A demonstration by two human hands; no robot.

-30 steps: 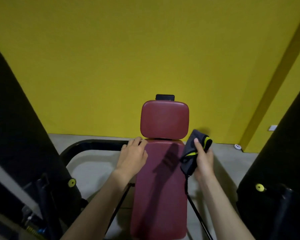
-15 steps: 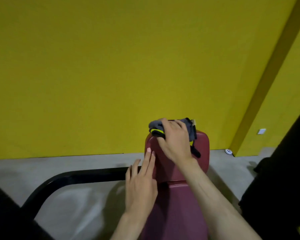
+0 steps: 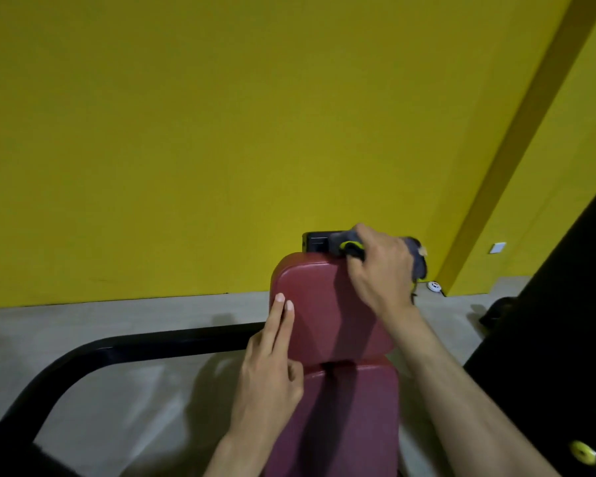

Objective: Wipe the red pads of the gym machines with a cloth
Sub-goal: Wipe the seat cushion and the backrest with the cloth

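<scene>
— Progress so far?

— Early, by the look of it. Cloth (image 3: 417, 261) up at the top right corner of the upper red pad (image 3: 324, 315), pressed against the top edge just beside the black bracket (image 3: 319, 241). No telling from the surface which parts already wiped: no streaks, no wet sheen to go by.

— Left to do?

— Probably the broad face of that upper pad, then the long lower red pad (image 3: 351, 425) beneath it. After that, pads on any other machines, none visible here, only a dark bulk at the right edge.

— Right grip (image 3: 382, 270)?

— Closed around the cloth, fingers curled over the bundle. Grey fabric poking out on the far side, a yellow-trimmed fold on the near side. Palm down over the pad's corner.

— Left grip (image 3: 269, 376)?

— Holding nothing. Two fingers (image 3: 283, 315) straight and laid flat on the left edge of the upper pad, the rest tucked loosely, thumb near the gap between the two pads. Likely steadying the pad for the wipe.

— Anything else around?

— Black frame tube (image 3: 152, 342) curving off to the left over a grey floor (image 3: 83, 325), yellow wall (image 3: 221, 132) behind.
</scene>
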